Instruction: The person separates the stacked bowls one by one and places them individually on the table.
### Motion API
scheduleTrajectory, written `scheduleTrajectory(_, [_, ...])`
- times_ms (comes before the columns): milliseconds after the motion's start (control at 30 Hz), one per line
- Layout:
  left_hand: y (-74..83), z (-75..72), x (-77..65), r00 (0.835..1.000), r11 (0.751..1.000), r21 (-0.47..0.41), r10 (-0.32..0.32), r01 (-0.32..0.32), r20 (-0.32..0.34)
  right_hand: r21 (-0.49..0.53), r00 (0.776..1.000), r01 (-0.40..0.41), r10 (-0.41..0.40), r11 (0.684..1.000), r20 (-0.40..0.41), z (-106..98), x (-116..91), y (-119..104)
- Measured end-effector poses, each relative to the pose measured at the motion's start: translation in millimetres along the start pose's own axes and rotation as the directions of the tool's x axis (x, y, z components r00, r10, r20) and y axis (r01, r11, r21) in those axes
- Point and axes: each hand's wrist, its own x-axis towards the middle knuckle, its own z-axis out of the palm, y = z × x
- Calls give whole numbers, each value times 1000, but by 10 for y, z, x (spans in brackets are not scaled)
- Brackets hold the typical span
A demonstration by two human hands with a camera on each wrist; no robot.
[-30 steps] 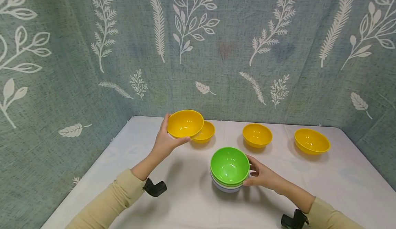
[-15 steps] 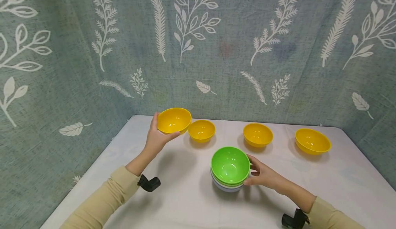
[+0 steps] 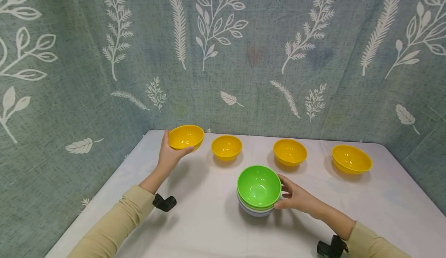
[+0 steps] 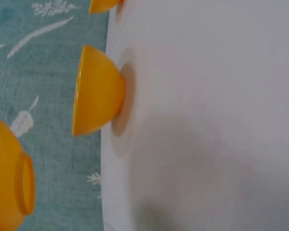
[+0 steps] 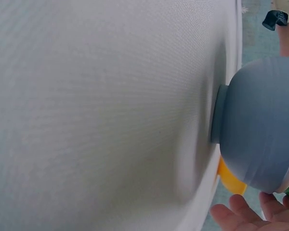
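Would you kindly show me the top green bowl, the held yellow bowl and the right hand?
Top green bowl [image 3: 259,186], head view: on its inside.
Held yellow bowl [image 3: 186,137], head view: on its inside.
Right hand [image 3: 299,199], head view: on the back of the hand.

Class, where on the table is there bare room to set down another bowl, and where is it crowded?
Free: the table between the left sleeve and the bowl stack; also between the rightmost yellow bowl and the right sleeve. Crowded: the stack's right side, where the right hand touches it, and back left, where the left hand holds the raised yellow bowl.
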Motion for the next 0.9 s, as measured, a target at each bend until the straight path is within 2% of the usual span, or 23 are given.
scheduleTrajectory(133, [-80, -12, 32, 1000, 1000, 0, -16, 16, -20, 3, 1000, 7, -7, 1000, 1, -2, 2, 9])
scheduleTrajectory(300, [-174, -25, 82, 997, 996, 61, -69, 72, -46, 2, 999, 36, -36, 999, 1, -7, 5, 38])
scheduleTrajectory(567, [-358, -32, 145, 991, 984, 122, -122, 128, -50, -2, 1000, -1, 1, 1000, -14, 0, 9, 46])
scheduleTrajectory(900, [-540, -46, 209, 978, 957, 207, -190, 204, -88, -9, 1000, 9, -9, 1000, -11, -2, 12, 52])
